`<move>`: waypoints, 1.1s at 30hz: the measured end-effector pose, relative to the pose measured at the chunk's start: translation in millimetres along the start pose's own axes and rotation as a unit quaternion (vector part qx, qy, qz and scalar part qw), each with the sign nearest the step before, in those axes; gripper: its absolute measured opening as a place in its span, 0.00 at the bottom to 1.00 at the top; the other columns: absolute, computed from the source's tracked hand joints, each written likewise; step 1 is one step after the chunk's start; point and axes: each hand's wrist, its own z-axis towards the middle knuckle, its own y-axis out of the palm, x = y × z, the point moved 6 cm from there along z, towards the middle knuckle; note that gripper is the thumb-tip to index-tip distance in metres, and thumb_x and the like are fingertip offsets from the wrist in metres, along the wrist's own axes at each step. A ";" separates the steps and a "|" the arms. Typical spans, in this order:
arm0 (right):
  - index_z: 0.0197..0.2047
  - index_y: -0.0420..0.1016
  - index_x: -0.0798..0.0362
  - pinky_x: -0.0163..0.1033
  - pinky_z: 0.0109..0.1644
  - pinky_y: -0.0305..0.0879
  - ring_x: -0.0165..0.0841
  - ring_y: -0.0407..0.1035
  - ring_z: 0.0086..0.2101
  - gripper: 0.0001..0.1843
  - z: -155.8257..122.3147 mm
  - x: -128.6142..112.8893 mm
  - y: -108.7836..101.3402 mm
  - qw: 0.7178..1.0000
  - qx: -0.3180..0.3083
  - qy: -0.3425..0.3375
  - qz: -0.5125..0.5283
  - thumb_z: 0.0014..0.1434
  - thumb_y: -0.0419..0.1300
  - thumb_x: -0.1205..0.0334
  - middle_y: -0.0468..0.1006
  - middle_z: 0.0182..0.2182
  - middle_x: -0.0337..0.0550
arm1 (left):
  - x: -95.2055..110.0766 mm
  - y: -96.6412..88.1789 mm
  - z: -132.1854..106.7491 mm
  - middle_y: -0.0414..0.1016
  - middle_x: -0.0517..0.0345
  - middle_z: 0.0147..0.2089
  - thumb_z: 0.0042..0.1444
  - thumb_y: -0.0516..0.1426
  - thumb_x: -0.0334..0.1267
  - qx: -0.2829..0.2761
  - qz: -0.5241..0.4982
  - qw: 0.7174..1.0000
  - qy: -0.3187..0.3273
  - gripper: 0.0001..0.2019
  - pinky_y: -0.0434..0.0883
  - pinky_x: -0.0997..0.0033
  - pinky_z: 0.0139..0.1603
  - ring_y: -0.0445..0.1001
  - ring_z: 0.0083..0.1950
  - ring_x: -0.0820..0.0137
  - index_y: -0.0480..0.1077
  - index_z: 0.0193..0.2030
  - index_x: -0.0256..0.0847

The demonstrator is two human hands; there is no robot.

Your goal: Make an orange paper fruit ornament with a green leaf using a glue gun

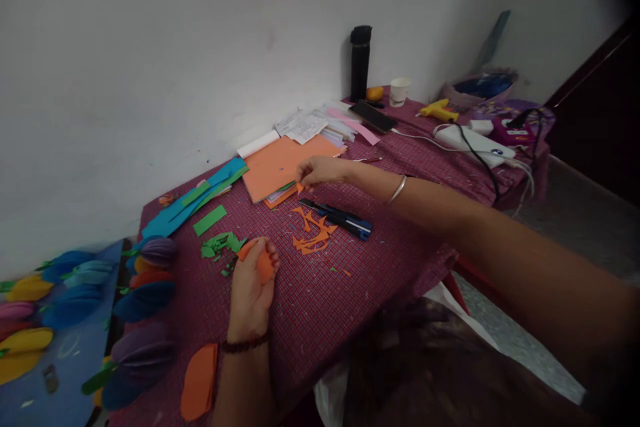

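While the left hand (250, 283) clasps orange paper (265, 267), the right hand (319, 172) beyond it pinches a scrap (300, 189), apparently discarding it, which calls for release.

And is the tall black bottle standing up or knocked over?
Standing up: the black bottle has its base down on the table and its cap at the top.

Dim, soft light greys the wall (200, 47), the top right corner is black, and the paper ornaments (145, 355) blur.
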 end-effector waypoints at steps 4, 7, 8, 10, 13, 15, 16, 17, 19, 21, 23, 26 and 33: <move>0.50 0.77 0.57 0.33 0.43 0.66 0.32 0.74 0.41 0.15 4.9 -10.1 -0.7 0.999 0.026 -0.005 -0.024 0.60 0.58 0.69 0.81 0.45 0.48 | -0.6 -1.0 2.6 0.71 0.61 0.25 0.42 0.67 0.33 -0.004 0.006 1.000 0.005 0.10 0.67 0.80 0.24 0.69 0.25 0.77 0.70 0.30 0.36; 0.48 0.77 0.63 0.39 0.47 0.65 0.41 0.73 0.46 0.15 11.8 -8.1 6.5 0.996 0.058 0.021 -0.066 0.59 0.56 0.72 0.79 0.47 0.57 | -0.3 -2.9 3.8 0.71 0.62 0.26 0.41 0.67 0.34 0.001 0.000 1.000 0.010 0.11 0.67 0.80 0.24 0.69 0.25 0.77 0.70 0.30 0.36; 0.48 0.76 0.63 0.40 0.48 0.64 0.42 0.72 0.47 0.15 13.4 -8.1 10.7 0.995 0.063 0.023 -0.078 0.60 0.55 0.72 0.79 0.47 0.59 | -0.1 -3.2 3.8 0.71 0.62 0.26 0.41 0.67 0.34 0.003 -0.004 1.000 0.011 0.11 0.67 0.80 0.24 0.69 0.25 0.77 0.70 0.30 0.36; 0.49 0.76 0.64 0.42 0.49 0.64 0.45 0.72 0.48 0.16 15.8 -10.3 19.5 0.993 0.068 0.019 -0.095 0.61 0.53 0.71 0.78 0.48 0.62 | 0.4 -3.2 3.3 0.71 0.62 0.26 0.41 0.67 0.34 0.006 -0.007 1.000 0.011 0.12 0.67 0.80 0.24 0.69 0.26 0.77 0.70 0.31 0.36; 0.50 0.75 0.64 0.44 0.50 0.63 0.47 0.71 0.50 0.16 19.2 -16.8 28.0 0.992 0.065 0.009 -0.106 0.61 0.52 0.71 0.76 0.50 0.66 | 0.7 -2.5 2.0 0.71 0.62 0.26 0.41 0.67 0.34 0.009 -0.007 1.000 0.007 0.12 0.66 0.80 0.24 0.69 0.25 0.77 0.70 0.31 0.36; 0.49 0.75 0.65 0.43 0.48 0.63 0.47 0.71 0.49 0.16 21.0 -21.5 28.7 0.993 0.054 0.005 -0.104 0.59 0.55 0.72 0.76 0.49 0.66 | 1.1 -2.1 1.6 0.71 0.63 0.26 0.41 0.67 0.34 0.006 -0.008 1.000 0.007 0.12 0.66 0.80 0.24 0.69 0.25 0.77 0.70 0.31 0.36; 0.49 0.75 0.65 0.42 0.47 0.64 0.46 0.71 0.47 0.16 20.8 -23.9 27.7 0.994 0.045 0.002 -0.100 0.58 0.56 0.72 0.77 0.48 0.64 | 1.5 -2.2 1.6 0.71 0.63 0.26 0.42 0.67 0.34 0.004 -0.009 1.000 0.009 0.12 0.66 0.80 0.24 0.69 0.25 0.77 0.70 0.31 0.36; 0.49 0.75 0.64 0.40 0.45 0.64 0.44 0.72 0.46 0.16 19.3 -26.4 26.2 0.995 0.033 -0.004 -0.093 0.58 0.57 0.71 0.78 0.47 0.62 | 1.8 -2.5 1.8 0.71 0.63 0.26 0.42 0.67 0.34 0.003 -0.010 1.000 0.011 0.12 0.67 0.80 0.24 0.69 0.26 0.77 0.70 0.31 0.36; 0.51 0.74 0.59 0.35 0.42 0.63 0.37 0.73 0.42 0.17 10.1 -31.4 22.5 0.997 0.000 -0.030 -0.072 0.58 0.59 0.68 0.79 0.46 0.53 | 1.9 -4.0 2.5 0.71 0.63 0.26 0.42 0.67 0.33 0.005 -0.015 1.000 0.012 0.12 0.67 0.80 0.24 0.69 0.26 0.77 0.70 0.32 0.36; 0.54 0.72 0.55 0.32 0.39 0.62 0.32 0.72 0.38 0.19 -8.8 -34.1 18.1 0.997 -0.027 -0.057 -0.054 0.59 0.59 0.65 0.79 0.44 0.46 | 1.4 -5.2 3.4 0.71 0.62 0.26 0.42 0.67 0.33 0.008 -0.019 1.000 0.007 0.12 0.67 0.80 0.25 0.70 0.26 0.77 0.70 0.32 0.36; 0.55 0.71 0.58 0.34 0.39 0.62 0.33 0.71 0.38 0.20 -35.5 -31.7 13.1 0.996 -0.023 -0.062 -0.065 0.59 0.59 0.64 0.78 0.44 0.49 | 0.7 -5.0 3.8 0.71 0.62 0.26 0.42 0.67 0.33 0.006 -0.021 1.000 0.003 0.11 0.68 0.80 0.25 0.70 0.26 0.77 0.70 0.32 0.36; 0.54 0.71 0.57 0.38 0.39 0.62 0.40 0.71 0.41 0.23 -79.3 -26.4 16.8 0.989 -0.024 -0.072 -0.127 0.58 0.60 0.56 0.75 0.46 0.53 | -0.2 -2.6 4.0 0.71 0.62 0.26 0.43 0.67 0.34 -0.005 -0.007 1.000 0.003 0.11 0.67 0.80 0.24 0.70 0.26 0.77 0.70 0.31 0.36; 0.62 0.66 0.52 0.39 0.48 0.65 0.41 0.71 0.46 0.32 -118.7 -9.6 31.0 0.993 0.002 -0.047 -0.106 0.53 0.61 0.61 0.71 0.50 0.52 | -3.7 -2.2 3.9 0.73 0.61 0.26 0.40 0.67 0.30 -0.035 -0.005 0.999 0.004 0.13 0.68 0.81 0.25 0.71 0.26 0.76 0.71 0.33 0.36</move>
